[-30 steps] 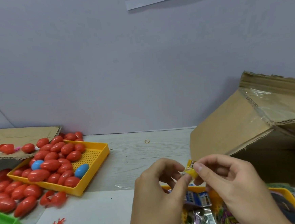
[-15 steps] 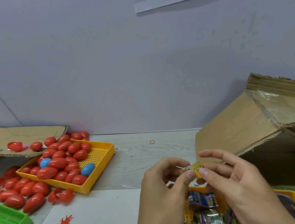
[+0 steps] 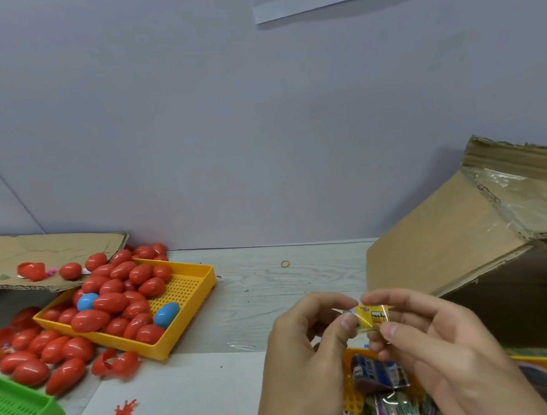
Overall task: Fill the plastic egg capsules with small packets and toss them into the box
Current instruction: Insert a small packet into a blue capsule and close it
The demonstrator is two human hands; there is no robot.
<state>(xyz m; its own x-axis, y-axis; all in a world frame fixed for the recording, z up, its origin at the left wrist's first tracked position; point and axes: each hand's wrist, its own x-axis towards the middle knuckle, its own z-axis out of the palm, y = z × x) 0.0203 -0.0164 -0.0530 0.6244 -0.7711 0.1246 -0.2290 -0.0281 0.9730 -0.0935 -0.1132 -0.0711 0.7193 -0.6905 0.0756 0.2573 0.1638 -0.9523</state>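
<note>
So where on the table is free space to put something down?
Bare wood lies between the yellow tray of egg capsules and the cardboard box; only a rubber band lies there. The white sheet ahead of the left hand is mostly bare. It is crowded around the green tray.

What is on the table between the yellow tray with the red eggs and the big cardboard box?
In the head view, mostly bare table lies between the yellow tray and the cardboard box: only a small rubber band near the wall.
</note>
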